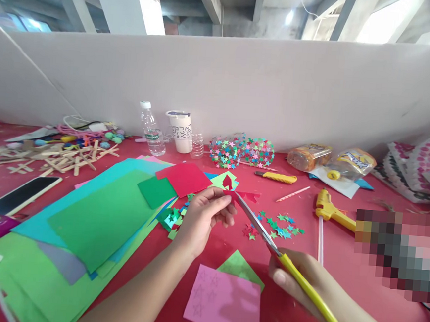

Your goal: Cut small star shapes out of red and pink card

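My left hand (199, 222) pinches a small strip of red paper (250, 197) with jagged cut edges between thumb and fingers. In my right hand (313, 268) is a pair of scissors (313, 300) with long yellow handles, its blade tips at the red paper beside my left fingertips. Whether the blades are fully closed is hard to make out. Small coloured paper stars (282, 228) lie scattered just beyond the blades. Nearer to me, a pink sheet (222, 300) with drawn star outlines overlaps a green square (242, 267).
Stacked coloured sheets (102, 216) cover the left side, beside a phone (18, 197) and wooden sticks (77, 157). A water bottle (153, 131), a cup (180, 133) and star-covered rolls (241, 150) stand along the wall. Rightward lie a yellow cutter (278, 177) and a glue gun (335, 215).
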### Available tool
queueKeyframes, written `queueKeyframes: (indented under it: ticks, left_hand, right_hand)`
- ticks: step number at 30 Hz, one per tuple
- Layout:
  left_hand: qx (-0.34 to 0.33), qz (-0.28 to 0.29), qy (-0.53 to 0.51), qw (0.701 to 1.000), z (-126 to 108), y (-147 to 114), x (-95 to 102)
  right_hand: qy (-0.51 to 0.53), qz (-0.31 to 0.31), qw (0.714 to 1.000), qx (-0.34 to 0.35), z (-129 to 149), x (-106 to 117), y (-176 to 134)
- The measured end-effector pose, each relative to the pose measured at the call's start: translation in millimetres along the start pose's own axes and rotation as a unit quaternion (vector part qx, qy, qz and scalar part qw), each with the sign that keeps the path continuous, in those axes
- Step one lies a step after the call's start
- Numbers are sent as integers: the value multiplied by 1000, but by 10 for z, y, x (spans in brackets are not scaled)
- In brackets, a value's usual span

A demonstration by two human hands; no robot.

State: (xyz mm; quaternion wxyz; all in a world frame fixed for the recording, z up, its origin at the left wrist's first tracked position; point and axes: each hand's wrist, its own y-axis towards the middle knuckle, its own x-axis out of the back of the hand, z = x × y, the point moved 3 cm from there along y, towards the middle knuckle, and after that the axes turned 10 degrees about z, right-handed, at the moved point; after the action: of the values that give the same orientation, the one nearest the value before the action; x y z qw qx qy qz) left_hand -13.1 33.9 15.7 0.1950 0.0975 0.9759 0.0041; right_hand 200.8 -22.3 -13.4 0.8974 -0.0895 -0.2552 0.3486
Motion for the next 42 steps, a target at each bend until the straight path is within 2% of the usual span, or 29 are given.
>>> queueKeyframes:
  ticks: [2,7,13,20,23,30,39,42]
  left_hand:
    - [7,14,-2,1000,13,-10,-20]
    - [12,33,-7,999,27,-38,-72]
    - [13,17,-46,999,45,-66,-116]
    - [24,-2,-40,999,86,-74,-134]
    - [31,-5,-43,999,104,-78,-133]
    - [30,-6,-56,998,85,-82,-153]
    - [29,2,-90,996,157,-98,-177]
    - [30,1,-92,995,174,-94,-174]
  right_hand:
    - [12,1,1000,3,63,-2,-23]
    - [8,-61,998,-7,173,-5,-91]
    - [14,0,1000,25,167,-21,-72]
    - [23,-43,999,-16,153,-39,-116]
    - [14,-35,999,-7,145,-51,-116]
    - [8,-81,997,10,147,-30,-124]
    - [10,-19,1000,7,92,-92,-83]
    - [7,-42,999,-10,83,-77,-41]
